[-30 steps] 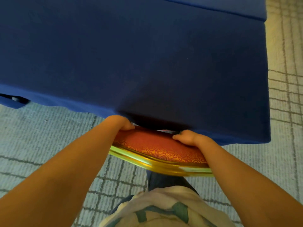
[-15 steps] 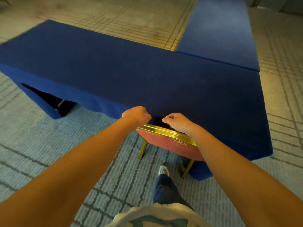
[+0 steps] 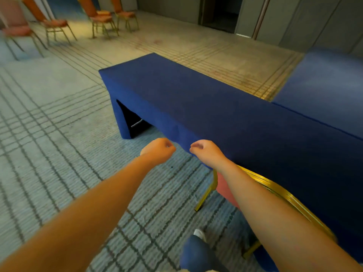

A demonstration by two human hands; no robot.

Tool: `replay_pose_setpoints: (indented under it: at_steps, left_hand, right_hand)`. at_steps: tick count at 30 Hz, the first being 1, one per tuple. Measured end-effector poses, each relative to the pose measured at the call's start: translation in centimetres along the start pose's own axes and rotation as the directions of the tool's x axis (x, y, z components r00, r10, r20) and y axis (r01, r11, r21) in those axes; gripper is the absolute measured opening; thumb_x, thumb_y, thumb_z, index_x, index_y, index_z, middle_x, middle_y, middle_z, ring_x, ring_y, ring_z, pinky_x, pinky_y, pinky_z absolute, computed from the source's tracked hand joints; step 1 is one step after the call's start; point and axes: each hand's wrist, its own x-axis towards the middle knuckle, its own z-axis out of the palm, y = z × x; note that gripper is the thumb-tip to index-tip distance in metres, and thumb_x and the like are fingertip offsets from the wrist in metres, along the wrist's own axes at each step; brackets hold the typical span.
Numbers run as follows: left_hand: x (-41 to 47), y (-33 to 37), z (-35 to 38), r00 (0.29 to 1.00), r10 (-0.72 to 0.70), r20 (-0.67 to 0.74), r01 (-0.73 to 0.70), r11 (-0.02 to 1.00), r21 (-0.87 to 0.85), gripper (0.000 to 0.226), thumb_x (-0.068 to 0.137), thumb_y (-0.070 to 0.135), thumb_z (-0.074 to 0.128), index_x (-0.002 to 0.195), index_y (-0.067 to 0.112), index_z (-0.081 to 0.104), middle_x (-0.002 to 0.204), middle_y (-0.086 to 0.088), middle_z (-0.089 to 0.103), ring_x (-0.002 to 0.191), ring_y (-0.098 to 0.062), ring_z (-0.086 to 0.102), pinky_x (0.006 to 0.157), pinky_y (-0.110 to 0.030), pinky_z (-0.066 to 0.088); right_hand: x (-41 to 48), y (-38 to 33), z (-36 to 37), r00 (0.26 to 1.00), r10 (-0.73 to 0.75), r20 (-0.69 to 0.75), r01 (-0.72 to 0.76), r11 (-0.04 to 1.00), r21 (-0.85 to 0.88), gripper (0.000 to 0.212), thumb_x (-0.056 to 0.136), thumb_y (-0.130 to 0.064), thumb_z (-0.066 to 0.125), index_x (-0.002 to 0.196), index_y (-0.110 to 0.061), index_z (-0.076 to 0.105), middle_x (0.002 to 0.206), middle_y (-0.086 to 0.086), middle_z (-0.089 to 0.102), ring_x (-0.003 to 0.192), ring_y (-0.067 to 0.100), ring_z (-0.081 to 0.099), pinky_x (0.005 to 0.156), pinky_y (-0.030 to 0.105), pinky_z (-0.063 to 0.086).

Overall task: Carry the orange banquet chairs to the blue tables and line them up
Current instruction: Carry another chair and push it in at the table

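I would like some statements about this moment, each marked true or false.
1. Both hands grip the chair back. False: the left hand and right hand are curled loosely and hold nothing.
2. An orange banquet chair stands against the blue table. True.
3. More orange chairs stand at the far left. True.
4. Plates lie on the blue table. False: its cloth is bare.
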Motion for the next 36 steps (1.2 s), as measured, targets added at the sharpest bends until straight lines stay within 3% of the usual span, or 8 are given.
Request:
replay_pose_setpoints:
  at_steps: [4, 8, 17, 24, 27, 30, 33, 36]
  left_hand:
    - [-0.1, -4.9, -3.2, 0.989, -0.118, -0.093, 0.113, 0.992, -0.061, 0.019, 0.087, 0.034, 0.053, 0.086, 0.022, 0.068, 0.082, -0.001, 0.066, 0.08, -0.02, 0.063, 0.077, -0.036, 0.053]
    - [0.4, -8.8, -6.2, 0.953, -0.242, -0.184, 0.213, 0.963, -0.164, 0.021, 0.091, 0.03, 0.054, 0.101, 0.017, 0.069, 0.091, -0.003, 0.067, 0.089, -0.021, 0.063, 0.084, -0.035, 0.052]
    - [7.1, -17.9, -16.1, 0.834, -0.474, -0.282, 0.394, 0.87, -0.296, 0.034, 0.093, 0.04, 0.052, 0.12, 0.02, 0.06, 0.092, 0.007, 0.063, 0.081, -0.012, 0.061, 0.074, -0.031, 0.053]
    - [11.8, -21.9, -23.2, 0.759, -0.548, -0.352, 0.462, 0.834, -0.303, 0.038, 0.094, 0.041, 0.05, 0.126, 0.021, 0.056, 0.101, 0.007, 0.061, 0.09, -0.016, 0.064, 0.085, -0.039, 0.055]
    - [13.5, -24.0, -25.8, 0.732, -0.572, -0.37, 0.487, 0.819, -0.302, 0.041, 0.094, 0.041, 0.049, 0.129, 0.02, 0.055, 0.115, 0.003, 0.062, 0.088, -0.015, 0.064, 0.084, -0.038, 0.056]
    - [15.3, -26.6, -28.4, 0.692, -0.611, -0.384, 0.522, 0.791, -0.319, 0.042, 0.095, 0.041, 0.048, 0.131, 0.022, 0.052, 0.117, 0.003, 0.062, 0.087, -0.014, 0.064, 0.083, -0.037, 0.055]
    - [17.7, -29.8, -31.1, 0.683, -0.623, -0.382, 0.544, 0.782, -0.303, 0.042, 0.095, 0.04, 0.048, 0.132, 0.02, 0.052, 0.119, 0.002, 0.062, 0.089, -0.016, 0.064, 0.081, -0.036, 0.055]
    - [21.1, -34.5, -34.8, 0.676, -0.629, -0.383, 0.544, 0.777, -0.316, 0.043, 0.095, 0.039, 0.049, 0.132, 0.017, 0.052, 0.119, 0.001, 0.062, 0.089, -0.015, 0.063, 0.082, -0.035, 0.055]
  right_hand:
    - [3.0, -4.0, 3.6, 0.991, -0.067, 0.112, 0.077, 0.993, -0.088, 0.036, 0.092, -0.03, 0.059, 0.125, -0.015, 0.062, 0.123, 0.001, 0.063, 0.115, 0.019, 0.058, 0.092, 0.029, 0.044]
    - [7.1, -7.9, 6.8, 0.97, -0.13, 0.204, 0.16, 0.978, -0.136, 0.042, 0.093, -0.034, 0.057, 0.133, -0.019, 0.055, 0.131, -0.001, 0.056, 0.117, 0.017, 0.055, 0.091, 0.03, 0.043]
    - [20.4, -19.8, 13.7, 0.879, -0.257, 0.401, 0.333, 0.934, -0.132, 0.047, 0.099, -0.032, 0.051, 0.143, -0.018, 0.045, 0.148, -0.003, 0.044, 0.132, 0.015, 0.044, 0.093, 0.028, 0.04]
    - [29.3, -27.9, 16.6, 0.838, -0.279, 0.469, 0.387, 0.91, -0.151, 0.047, 0.099, -0.03, 0.05, 0.144, -0.018, 0.043, 0.144, 0.002, 0.046, 0.122, 0.022, 0.054, 0.092, 0.036, 0.047]
    - [32.0, -30.9, 18.3, 0.821, -0.269, 0.504, 0.398, 0.902, -0.167, 0.049, 0.099, -0.03, 0.049, 0.145, -0.018, 0.041, 0.129, 0.002, 0.056, 0.124, 0.03, 0.054, 0.101, 0.045, 0.046]
    - [35.3, -33.9, 20.4, 0.803, -0.271, 0.531, 0.416, 0.892, -0.174, 0.048, 0.098, -0.032, 0.048, 0.144, -0.019, 0.042, 0.111, -0.004, 0.053, 0.109, 0.026, 0.061, 0.091, 0.041, 0.05]
    - [39.0, -37.1, 23.1, 0.782, -0.268, 0.563, 0.424, 0.891, -0.165, 0.049, 0.097, -0.033, 0.049, 0.144, -0.02, 0.043, 0.133, 0.001, 0.05, 0.087, 0.023, 0.064, 0.077, 0.037, 0.052]
    - [43.3, -41.0, 26.3, 0.779, -0.282, 0.56, 0.426, 0.893, -0.144, 0.049, 0.098, -0.032, 0.05, 0.144, -0.018, 0.043, 0.139, 0.003, 0.047, 0.101, 0.025, 0.063, 0.083, 0.037, 0.052]
